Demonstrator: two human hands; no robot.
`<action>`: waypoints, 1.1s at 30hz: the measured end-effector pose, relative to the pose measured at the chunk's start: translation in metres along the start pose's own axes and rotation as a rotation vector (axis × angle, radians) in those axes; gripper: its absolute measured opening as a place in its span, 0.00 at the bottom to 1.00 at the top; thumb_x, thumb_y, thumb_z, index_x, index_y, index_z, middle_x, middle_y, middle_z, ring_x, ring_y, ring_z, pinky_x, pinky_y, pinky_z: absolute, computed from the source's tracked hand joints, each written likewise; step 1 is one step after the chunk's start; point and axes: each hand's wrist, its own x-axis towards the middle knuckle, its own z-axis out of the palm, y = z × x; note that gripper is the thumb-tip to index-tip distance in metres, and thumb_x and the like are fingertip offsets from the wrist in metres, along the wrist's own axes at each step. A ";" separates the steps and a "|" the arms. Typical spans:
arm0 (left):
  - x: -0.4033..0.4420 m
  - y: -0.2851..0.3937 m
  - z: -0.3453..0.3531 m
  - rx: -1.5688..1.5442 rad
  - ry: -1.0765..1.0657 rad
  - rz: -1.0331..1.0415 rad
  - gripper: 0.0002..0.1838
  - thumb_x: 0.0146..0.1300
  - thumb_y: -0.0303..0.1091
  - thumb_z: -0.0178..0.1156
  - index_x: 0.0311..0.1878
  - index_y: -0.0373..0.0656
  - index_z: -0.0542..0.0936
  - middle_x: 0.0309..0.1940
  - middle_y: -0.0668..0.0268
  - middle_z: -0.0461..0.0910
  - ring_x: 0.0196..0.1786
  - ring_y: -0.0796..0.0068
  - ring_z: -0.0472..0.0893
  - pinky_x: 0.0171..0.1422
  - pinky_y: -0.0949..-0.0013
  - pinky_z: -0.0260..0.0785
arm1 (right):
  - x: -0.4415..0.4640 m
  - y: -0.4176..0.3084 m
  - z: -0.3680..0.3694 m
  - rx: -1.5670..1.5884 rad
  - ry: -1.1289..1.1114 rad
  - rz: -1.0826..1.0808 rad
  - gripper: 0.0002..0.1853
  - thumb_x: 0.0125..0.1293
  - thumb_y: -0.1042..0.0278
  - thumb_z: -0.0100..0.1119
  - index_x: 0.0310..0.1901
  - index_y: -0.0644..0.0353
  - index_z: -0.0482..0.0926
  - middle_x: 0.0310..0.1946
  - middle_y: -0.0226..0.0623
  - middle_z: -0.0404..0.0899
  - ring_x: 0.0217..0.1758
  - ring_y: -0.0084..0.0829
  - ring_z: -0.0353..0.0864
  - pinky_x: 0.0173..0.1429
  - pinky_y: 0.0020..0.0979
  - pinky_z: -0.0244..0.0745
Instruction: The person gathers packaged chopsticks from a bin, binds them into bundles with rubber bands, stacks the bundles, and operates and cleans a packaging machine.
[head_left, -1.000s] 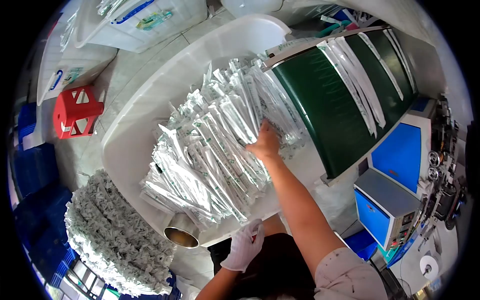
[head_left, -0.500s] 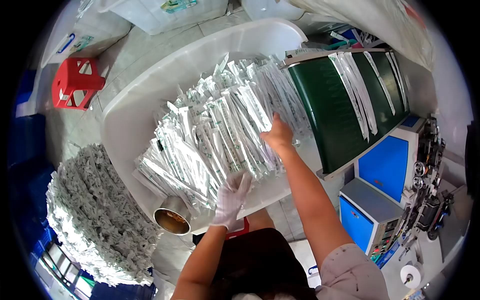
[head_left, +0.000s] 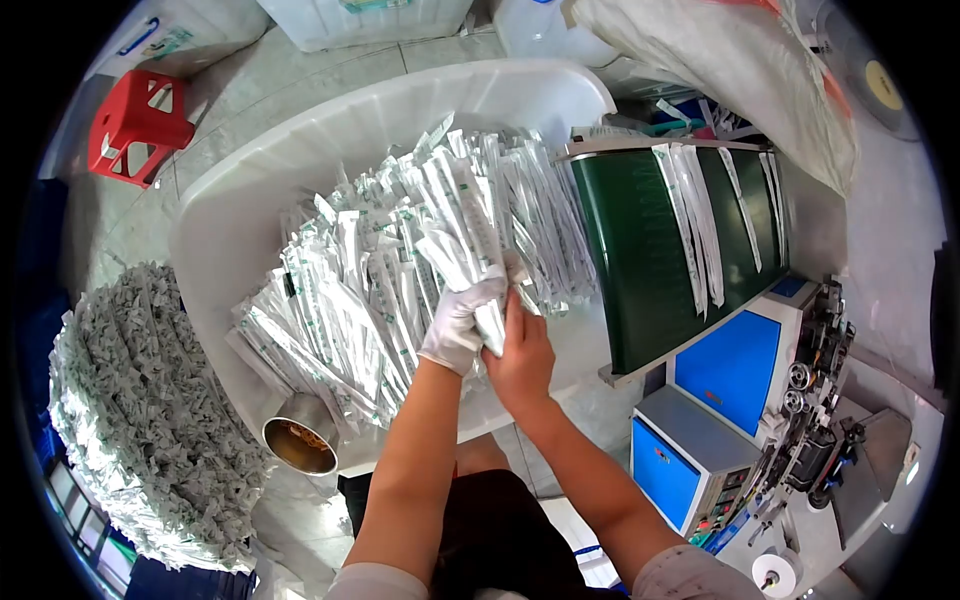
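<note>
A bundle of long white paper-wrapped packets [head_left: 462, 215] is gripped between my two hands, tilted up over the tub. My left hand [head_left: 463, 318], in a white glove, is closed round its lower part. Bare, my right hand [head_left: 522, 352] closes on the bundle's lower end, touching the left. Many more such packets [head_left: 345, 290] with green print lie heaped in the large white tub [head_left: 225, 215] beneath and around the hands.
To the right, a green conveyor belt [head_left: 630, 250] carries several packets beside blue-panelled machinery [head_left: 735, 375]. A metal cup [head_left: 302, 435] sits at the tub's near left edge. A pile of shredded-looking white material [head_left: 150, 420] and a red stool [head_left: 140, 125] are at the left.
My gloved left hand has moved up and forward onto the packets. My right hand has come to meet it, and a bundle is now lifted from the heap. The view has shifted.
</note>
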 end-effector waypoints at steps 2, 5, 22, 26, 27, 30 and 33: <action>-0.015 0.007 -0.010 -0.117 0.038 -0.058 0.19 0.53 0.27 0.56 0.49 0.34 0.71 0.38 0.60 0.78 0.39 0.71 0.78 0.45 0.71 0.71 | -0.010 -0.013 -0.006 0.066 -0.020 -0.022 0.40 0.42 0.70 0.67 0.60 0.64 0.61 0.43 0.47 0.72 0.45 0.45 0.72 0.46 0.40 0.69; -0.025 0.012 -0.043 -0.222 -0.019 -0.052 0.18 0.51 0.27 0.54 0.48 0.34 0.72 0.35 0.60 0.77 0.40 0.67 0.77 0.45 0.67 0.72 | -0.005 0.009 -0.017 0.486 -0.208 0.190 0.31 0.52 0.62 0.64 0.56 0.65 0.67 0.43 0.47 0.74 0.48 0.38 0.74 0.49 0.35 0.69; -0.125 0.031 -0.041 -0.038 0.175 0.137 0.35 0.46 0.35 0.59 0.60 0.35 0.62 0.41 0.61 0.74 0.44 0.65 0.76 0.59 0.63 0.64 | 0.049 0.075 0.106 0.156 0.157 0.155 0.12 0.56 0.68 0.58 0.39 0.67 0.76 0.31 0.43 0.75 0.33 0.38 0.74 0.39 0.35 0.70; -0.146 0.034 -0.044 -0.310 0.054 0.114 0.41 0.36 0.32 0.62 0.59 0.36 0.61 0.29 0.67 0.72 0.33 0.68 0.74 0.56 0.60 0.61 | 0.059 0.069 0.112 -0.208 -0.097 0.276 0.17 0.50 0.63 0.60 0.40 0.64 0.74 0.37 0.46 0.73 0.40 0.45 0.73 0.43 0.44 0.69; -0.153 0.040 -0.037 -0.249 0.112 0.096 0.41 0.35 0.32 0.62 0.59 0.36 0.62 0.28 0.67 0.72 0.32 0.67 0.74 0.57 0.58 0.59 | 0.063 0.063 0.101 -0.173 -0.206 0.347 0.17 0.50 0.63 0.60 0.40 0.64 0.73 0.38 0.45 0.72 0.42 0.45 0.73 0.45 0.44 0.68; -0.160 0.040 -0.054 -0.210 0.018 0.079 0.40 0.35 0.31 0.61 0.58 0.35 0.62 0.29 0.66 0.73 0.32 0.66 0.74 0.57 0.58 0.59 | 0.059 0.056 0.084 -0.165 -0.237 0.373 0.18 0.51 0.63 0.60 0.41 0.64 0.72 0.39 0.46 0.73 0.45 0.45 0.73 0.47 0.44 0.69; -0.168 0.044 -0.045 -0.084 0.093 0.086 0.34 0.35 0.31 0.61 0.52 0.38 0.66 0.25 0.65 0.72 0.31 0.68 0.73 0.49 0.62 0.62 | 0.053 0.057 0.074 -0.119 -0.081 0.284 0.16 0.53 0.66 0.58 0.42 0.64 0.72 0.41 0.48 0.73 0.45 0.47 0.74 0.45 0.43 0.69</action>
